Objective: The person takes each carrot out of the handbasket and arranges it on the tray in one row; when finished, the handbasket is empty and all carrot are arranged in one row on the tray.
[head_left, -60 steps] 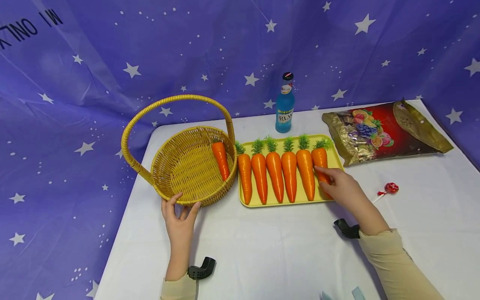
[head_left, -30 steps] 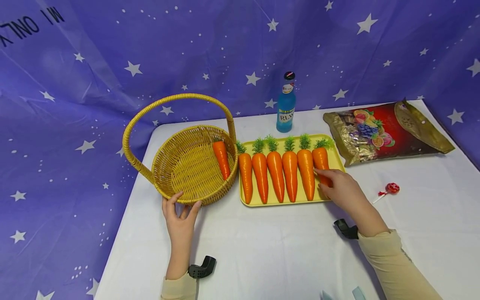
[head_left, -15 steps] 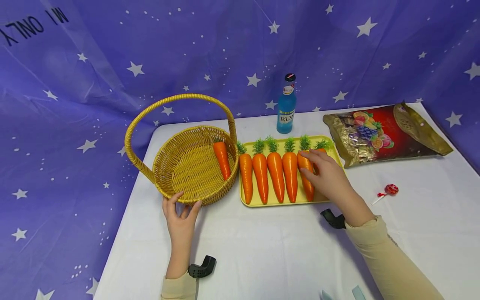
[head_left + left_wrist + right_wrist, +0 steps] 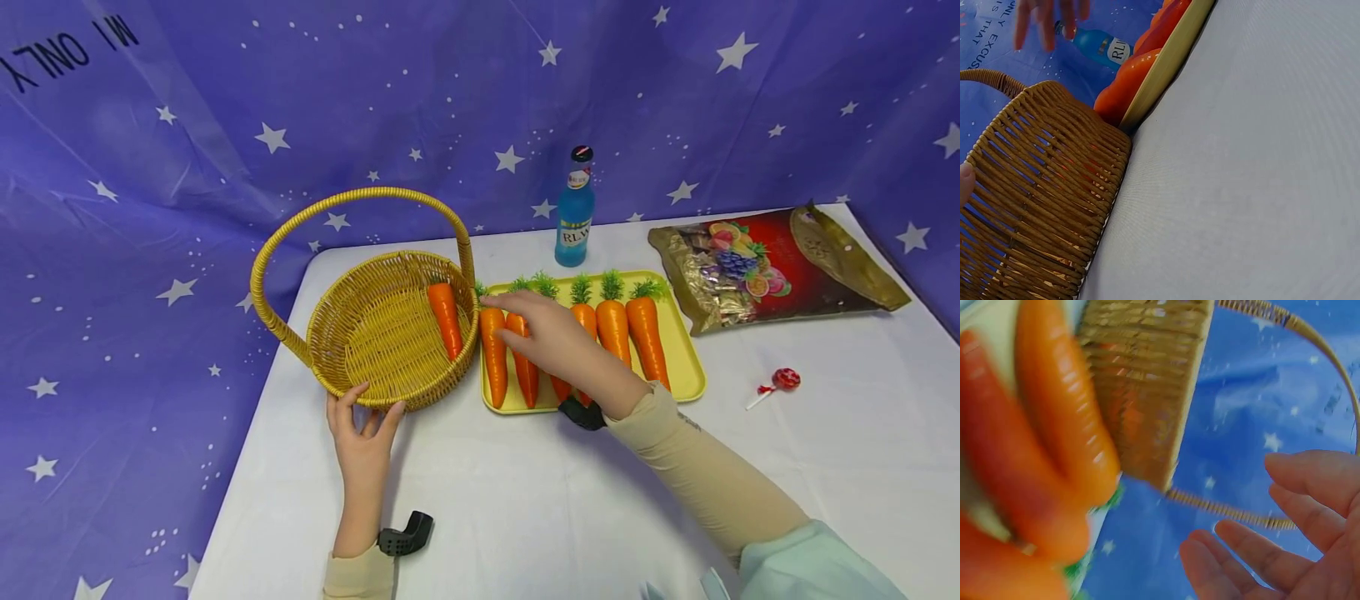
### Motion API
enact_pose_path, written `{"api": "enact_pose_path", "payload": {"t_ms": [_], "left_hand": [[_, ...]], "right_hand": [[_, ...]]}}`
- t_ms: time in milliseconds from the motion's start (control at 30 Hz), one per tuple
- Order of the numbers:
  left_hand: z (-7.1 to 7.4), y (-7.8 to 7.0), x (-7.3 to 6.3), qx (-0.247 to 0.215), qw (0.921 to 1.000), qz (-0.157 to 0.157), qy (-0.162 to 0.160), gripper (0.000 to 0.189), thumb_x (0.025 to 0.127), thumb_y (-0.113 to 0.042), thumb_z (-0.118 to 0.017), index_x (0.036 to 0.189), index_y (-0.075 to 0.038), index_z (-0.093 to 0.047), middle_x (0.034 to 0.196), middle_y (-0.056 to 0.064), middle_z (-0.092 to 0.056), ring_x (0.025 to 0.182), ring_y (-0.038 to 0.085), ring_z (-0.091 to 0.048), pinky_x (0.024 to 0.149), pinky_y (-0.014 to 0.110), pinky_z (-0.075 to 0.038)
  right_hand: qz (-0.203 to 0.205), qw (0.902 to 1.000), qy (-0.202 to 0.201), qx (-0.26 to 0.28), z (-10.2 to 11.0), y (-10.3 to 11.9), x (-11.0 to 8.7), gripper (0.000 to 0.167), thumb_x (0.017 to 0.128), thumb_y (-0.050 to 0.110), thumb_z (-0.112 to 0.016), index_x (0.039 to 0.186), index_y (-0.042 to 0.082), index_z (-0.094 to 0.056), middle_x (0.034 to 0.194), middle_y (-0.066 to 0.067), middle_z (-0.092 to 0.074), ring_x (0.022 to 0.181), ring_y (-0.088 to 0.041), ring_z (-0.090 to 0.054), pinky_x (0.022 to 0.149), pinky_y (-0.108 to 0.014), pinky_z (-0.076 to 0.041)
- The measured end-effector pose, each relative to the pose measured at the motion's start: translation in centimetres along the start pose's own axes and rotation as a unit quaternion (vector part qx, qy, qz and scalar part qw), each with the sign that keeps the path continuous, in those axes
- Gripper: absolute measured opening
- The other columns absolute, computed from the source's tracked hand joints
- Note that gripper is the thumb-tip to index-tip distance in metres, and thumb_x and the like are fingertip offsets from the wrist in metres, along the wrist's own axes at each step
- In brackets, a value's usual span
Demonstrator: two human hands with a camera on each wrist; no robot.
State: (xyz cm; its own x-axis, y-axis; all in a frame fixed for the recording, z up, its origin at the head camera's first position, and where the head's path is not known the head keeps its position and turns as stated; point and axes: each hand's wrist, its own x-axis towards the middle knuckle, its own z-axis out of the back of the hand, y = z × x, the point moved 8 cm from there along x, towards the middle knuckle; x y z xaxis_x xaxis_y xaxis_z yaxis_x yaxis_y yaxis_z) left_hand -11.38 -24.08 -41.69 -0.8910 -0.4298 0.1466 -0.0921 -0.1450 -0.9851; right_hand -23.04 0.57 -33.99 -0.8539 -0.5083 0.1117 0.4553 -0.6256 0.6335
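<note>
My left hand holds the near rim of a yellow wicker basket, which has a tall arched handle. Inside the basket, along its right wall, lies one orange carrot. A yellow tray touches or nearly touches the basket on the right and bears a row of several carrots with green tops, such as the leftmost carrot. Above this row is my right hand, fingers extended to the left; it hides parts of the middle carrots. In the right wrist view its fingers are spread around nothing.
Behind the tray stands a blue bottle. A red and gold candy bag lies at the back right, with a red lollipop in front of it. A starry purple cloth hangs behind the white table.
My right hand has left the rightmost carrot and swept left over the row toward the basket. That carrot now lies fully on the tray. The left hand has stayed at the basket rim.
</note>
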Motion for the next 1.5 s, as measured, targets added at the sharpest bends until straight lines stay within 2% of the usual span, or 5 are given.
{"api": "enact_pose_path", "payload": {"t_ms": [167, 633, 800, 1133, 1500], "left_hand": [[0.0, 0.0, -0.1, -0.006, 1.0000, 0.006, 0.000, 0.055, 0.085, -0.003, -0.073, 0.129, 0.009, -0.043, 0.158, 0.018, 0.006, 0.142, 0.035, -0.017, 0.104, 0.054, -0.033], [0.0, -0.1, 0.2, 0.013, 0.9999, 0.001, 0.006, 0.056, 0.085, -0.003, -0.073, 0.132, 0.008, -0.044, 0.157, 0.020, 0.007, 0.143, 0.037, -0.015, 0.102, 0.037, -0.040], [0.1, 0.0, 0.2, 0.014, 0.9999, -0.005, 0.003, 0.056, 0.085, -0.003, -0.073, 0.132, 0.008, -0.044, 0.157, 0.019, 0.006, 0.142, 0.037, -0.016, 0.099, 0.028, -0.042], [0.1, 0.2, 0.1, -0.002, 1.0000, -0.004, 0.000, 0.055, 0.084, -0.002, -0.073, 0.130, 0.009, -0.045, 0.157, 0.020, 0.004, 0.142, 0.038, -0.018, 0.102, 0.052, -0.036], [-0.2, -0.1, 0.1, -0.004, 0.9997, -0.022, 0.006, 0.054, 0.084, 0.001, -0.073, 0.129, 0.009, -0.045, 0.157, 0.020, 0.000, 0.141, 0.038, -0.019, 0.095, 0.021, -0.044]], "right_hand": [[0.021, 0.9992, 0.029, -0.020, -1.4, 2.8, 2.2, 0.049, 0.094, 0.021, -0.065, 0.141, 0.025, -0.052, 0.141, -0.007, -0.050, 0.127, -0.026, -0.047, 0.095, -0.042, -0.047], [0.008, 0.9888, 0.116, -0.093, -5.7, 3.7, 7.7, 0.047, 0.094, 0.017, -0.060, 0.141, 0.021, -0.051, 0.138, -0.010, -0.052, 0.056, -0.015, -0.046, 0.051, -0.025, -0.041], [0.009, 0.9819, 0.129, -0.138, -6.9, 3.8, 9.2, 0.045, 0.095, 0.017, -0.060, 0.139, 0.016, -0.053, 0.134, -0.005, -0.057, 0.066, -0.016, -0.053, 0.056, -0.026, -0.042], [-0.044, 0.9684, 0.173, -0.174, -8.7, 3.4, 10.4, 0.041, 0.097, 0.013, -0.054, 0.137, 0.014, -0.055, 0.125, -0.008, -0.062, 0.067, -0.018, -0.057, 0.050, -0.027, -0.038], [-0.051, 0.9562, 0.197, -0.211, -9.8, 2.7, 10.9, 0.017, 0.098, 0.011, -0.050, 0.102, 0.012, -0.066, 0.088, -0.006, -0.063, 0.066, -0.018, -0.052, 0.053, -0.028, -0.041]]}}
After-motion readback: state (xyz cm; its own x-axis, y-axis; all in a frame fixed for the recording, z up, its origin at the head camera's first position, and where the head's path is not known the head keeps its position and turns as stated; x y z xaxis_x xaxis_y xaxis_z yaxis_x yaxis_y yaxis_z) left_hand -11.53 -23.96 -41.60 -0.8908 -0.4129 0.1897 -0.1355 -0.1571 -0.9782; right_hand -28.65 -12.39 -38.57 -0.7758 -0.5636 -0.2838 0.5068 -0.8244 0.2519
